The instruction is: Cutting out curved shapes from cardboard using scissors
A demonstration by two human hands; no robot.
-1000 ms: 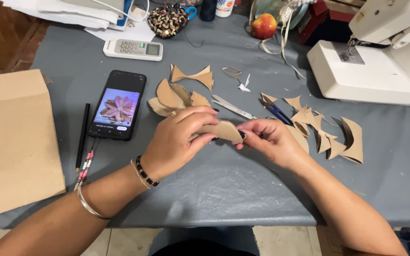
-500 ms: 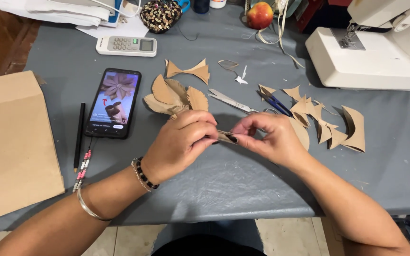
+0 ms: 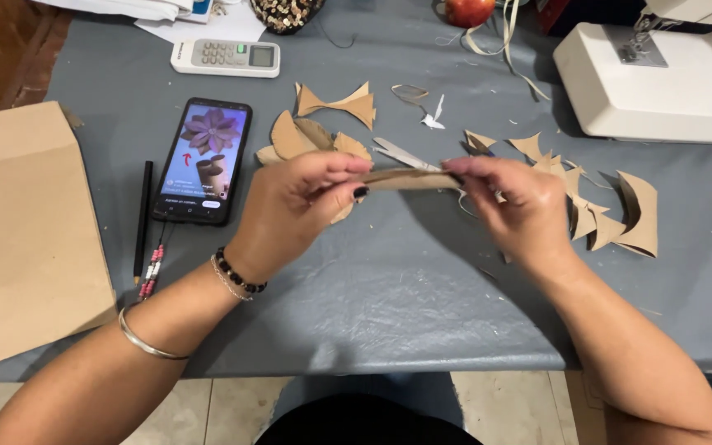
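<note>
Head view: left hand point(image 3: 302, 202) and right hand point(image 3: 512, 202) each pinched one end of a flattened brown cardboard strip point(image 3: 409, 178), held above the grey surface point(image 3: 422, 288). Its long axis ran left-right between them, both hands equally near. Cut cardboard petals point(image 3: 603, 206) lay right; phone point(image 3: 203, 161) left.

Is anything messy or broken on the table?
Nothing looks broken. Small paper scraps lie scattered on the grey table, and curved brown cardboard cutouts sit in loose piles. Both hands, left hand and right hand, pinch a flattened brown cardboard piece between them.
</note>
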